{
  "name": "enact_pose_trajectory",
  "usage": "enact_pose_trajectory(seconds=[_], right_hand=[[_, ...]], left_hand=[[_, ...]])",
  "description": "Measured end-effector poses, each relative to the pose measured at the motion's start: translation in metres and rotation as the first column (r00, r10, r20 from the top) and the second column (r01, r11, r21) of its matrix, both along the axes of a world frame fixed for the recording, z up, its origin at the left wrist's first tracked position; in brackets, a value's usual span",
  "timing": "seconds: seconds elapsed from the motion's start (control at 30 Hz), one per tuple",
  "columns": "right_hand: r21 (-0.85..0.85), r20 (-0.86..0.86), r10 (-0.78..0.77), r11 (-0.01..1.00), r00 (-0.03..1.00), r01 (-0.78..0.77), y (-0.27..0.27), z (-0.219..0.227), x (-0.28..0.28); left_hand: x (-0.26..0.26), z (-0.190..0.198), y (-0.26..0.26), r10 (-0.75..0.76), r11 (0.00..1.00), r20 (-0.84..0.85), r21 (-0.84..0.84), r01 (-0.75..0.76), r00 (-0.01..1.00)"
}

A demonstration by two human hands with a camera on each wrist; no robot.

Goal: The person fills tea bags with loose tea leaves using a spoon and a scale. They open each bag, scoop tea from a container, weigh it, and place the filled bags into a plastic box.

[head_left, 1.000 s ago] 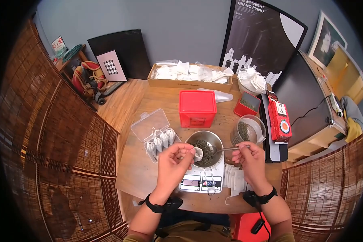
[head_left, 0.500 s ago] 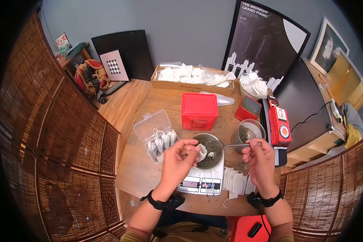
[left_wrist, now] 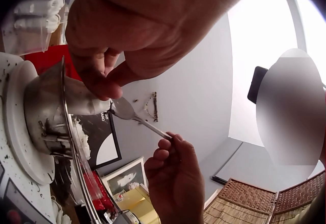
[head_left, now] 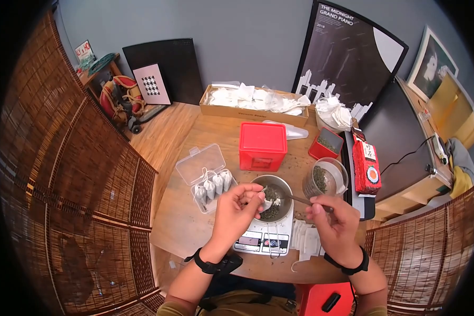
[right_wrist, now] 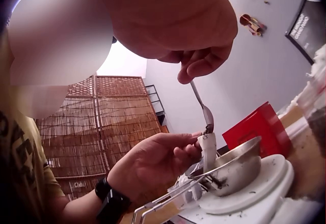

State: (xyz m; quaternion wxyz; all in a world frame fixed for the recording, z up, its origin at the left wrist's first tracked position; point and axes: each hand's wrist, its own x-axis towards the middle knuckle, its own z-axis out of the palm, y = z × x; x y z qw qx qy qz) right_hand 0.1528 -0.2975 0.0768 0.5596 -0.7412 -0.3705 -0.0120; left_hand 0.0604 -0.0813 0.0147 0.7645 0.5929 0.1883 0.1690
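My left hand (head_left: 236,213) pinches a white tea bag (right_wrist: 209,152) by its upper rim, held over the steel pan (right_wrist: 237,170). In my right hand (head_left: 338,221) is a metal spoon (left_wrist: 125,109), gripped by its handle. Its bowl meets the mouth of the bag in both wrist views, with dark tea leaves at its tip. Loose dried leaves (head_left: 270,213) lie inside the pan, which stands on a white kitchen scale (head_left: 273,229). Left of the pan, a clear plastic box (head_left: 200,162) holds several filled tea bags (head_left: 218,183).
Behind the pan stands a red tin (head_left: 263,145). A clear tub (head_left: 338,171) with leaves and an open red tin (head_left: 326,143) are on the right. Flat empty bags (head_left: 306,237) lie beside the scale. A carton of white bags (head_left: 255,102) lines the back.
The spoon has come up out of the pan and over to the bag's mouth. My right hand rose, then turned over with the spoon tilted. The left hand still holds the bag.
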Motion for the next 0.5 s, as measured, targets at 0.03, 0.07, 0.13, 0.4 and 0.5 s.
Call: enact_pose_trajectory(seconds=[0.03, 0.07, 0.13, 0.4, 0.5], right_hand=[[-0.050, 0.099, 0.019, 0.999, 0.995, -0.014, -0.003, 0.002, -0.002], [-0.101, 0.196, 0.043, 0.995, 0.980, -0.023, -0.004, 0.003, -0.003], [-0.062, 0.196, 0.034, 0.998, 0.980, -0.023, -0.004, -0.001, -0.004], [-0.105, -0.059, -0.020, 0.994, 0.998, 0.014, 0.003, -0.030, 0.013], [-0.106, -0.175, -0.032, 0.994, 0.984, 0.014, 0.005, -0.046, 0.016]], left_hand=[[0.000, 0.000, 0.000, -0.001, 1.000, 0.002, -0.007, 0.001, 1.000], [0.000, 0.000, 0.000, -0.002, 1.000, 0.004, -0.015, 0.002, 1.000], [-0.001, -0.002, 0.002, -0.010, 1.000, 0.003, -0.013, 0.010, 1.000], [-0.010, 0.006, 0.001, 0.106, 0.994, 0.096, -0.019, -0.105, 0.990], [-0.012, 0.009, 0.001, 0.118, 0.993, 0.103, -0.037, -0.115, 0.988]])
